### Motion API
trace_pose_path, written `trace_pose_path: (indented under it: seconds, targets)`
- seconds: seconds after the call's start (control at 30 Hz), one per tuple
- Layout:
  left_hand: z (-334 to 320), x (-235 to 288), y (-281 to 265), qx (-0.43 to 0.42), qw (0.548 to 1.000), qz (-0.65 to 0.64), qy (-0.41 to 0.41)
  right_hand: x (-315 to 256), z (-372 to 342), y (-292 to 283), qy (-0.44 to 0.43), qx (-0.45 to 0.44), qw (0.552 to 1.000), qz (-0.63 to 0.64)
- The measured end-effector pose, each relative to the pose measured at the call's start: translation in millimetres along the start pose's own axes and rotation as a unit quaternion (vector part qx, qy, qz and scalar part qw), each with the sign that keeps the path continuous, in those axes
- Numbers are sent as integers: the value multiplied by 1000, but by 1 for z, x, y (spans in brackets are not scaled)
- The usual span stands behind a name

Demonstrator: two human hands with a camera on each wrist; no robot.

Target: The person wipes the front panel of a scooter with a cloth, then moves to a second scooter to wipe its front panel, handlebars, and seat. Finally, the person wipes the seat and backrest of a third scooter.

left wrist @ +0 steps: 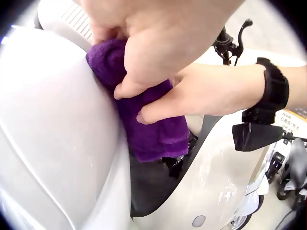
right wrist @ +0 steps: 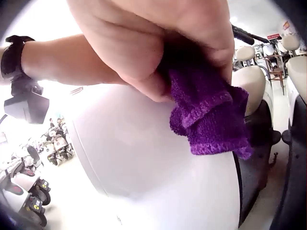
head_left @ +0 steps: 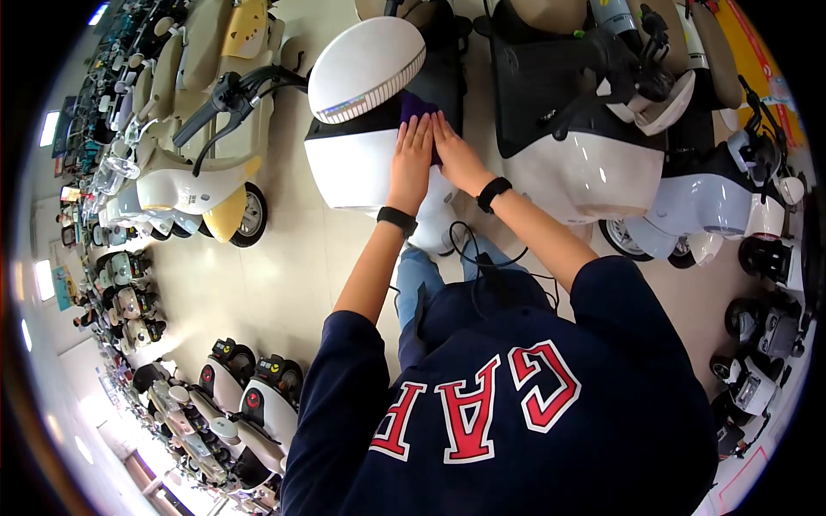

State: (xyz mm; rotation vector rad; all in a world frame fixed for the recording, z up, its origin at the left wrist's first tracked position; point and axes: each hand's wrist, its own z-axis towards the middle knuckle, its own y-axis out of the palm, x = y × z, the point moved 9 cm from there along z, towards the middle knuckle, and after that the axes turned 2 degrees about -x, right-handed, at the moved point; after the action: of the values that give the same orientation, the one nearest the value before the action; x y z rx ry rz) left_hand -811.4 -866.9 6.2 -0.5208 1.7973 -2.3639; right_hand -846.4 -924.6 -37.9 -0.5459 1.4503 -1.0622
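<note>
A purple cloth [head_left: 416, 107] lies bunched under both hands, against a glossy white scooter panel [head_left: 344, 168]. My left hand [head_left: 410, 163] and right hand [head_left: 462, 161] meet side by side with their fingertips pointing forward. The left wrist view has the left hand [left wrist: 158, 38] gripping the upper part of the cloth [left wrist: 158, 136], its thumb over it, while the thumb of the right hand [left wrist: 206, 91] lies across its middle. Folds of cloth [right wrist: 206, 115] hang from the grip of the right hand [right wrist: 163, 43] in the right wrist view; its farther fingers are partly hidden.
A white oval part [head_left: 367, 67] with a ribbed edge rises just ahead of the hands. Another white scooter [head_left: 594, 176] stands close on the right, a cream one [head_left: 194, 189] with black handlebars on the left. Black cables [head_left: 482, 258] hang by the legs.
</note>
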Motion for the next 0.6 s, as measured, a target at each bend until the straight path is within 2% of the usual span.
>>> trace_pose_path:
  seconds: [0.33,0.6]
  targets:
    - [-47,8,8,-73,994,27,83,-19,-56,44,148,115,972,140]
    - [-79,7,-3,-98,983,0,156,-37,-82,77,235,74,951,189]
